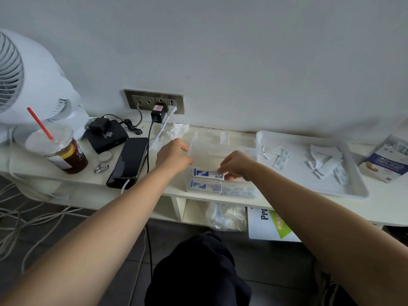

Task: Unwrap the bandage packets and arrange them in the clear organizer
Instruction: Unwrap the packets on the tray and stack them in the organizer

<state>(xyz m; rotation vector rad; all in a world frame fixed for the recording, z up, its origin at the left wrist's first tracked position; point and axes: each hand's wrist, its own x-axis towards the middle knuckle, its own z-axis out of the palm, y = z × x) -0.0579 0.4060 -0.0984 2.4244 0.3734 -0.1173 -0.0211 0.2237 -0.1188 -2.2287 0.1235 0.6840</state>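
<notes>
A clear plastic organizer (212,149) sits on the white shelf against the wall, its lid raised at the back. My left hand (174,155) grips the organizer's left wall. My right hand (236,165) pinches the right end of a blue-and-white bandage packet (206,173) lying in a front compartment. A second blue-and-white packet (205,186) lies in the compartment nearer to me, with more bandages (238,191) beside it. On the right, a white tray (357,191) holds loose bandages (281,159) and torn white wrappers (324,162).
A blue-and-white bandage box (384,164) stands open at the far right. Left of the organizer lie a black phone (129,162) on a cable, a black box (108,135), nail clippers (101,168), an iced tea cup (59,151) and a white fan (28,82).
</notes>
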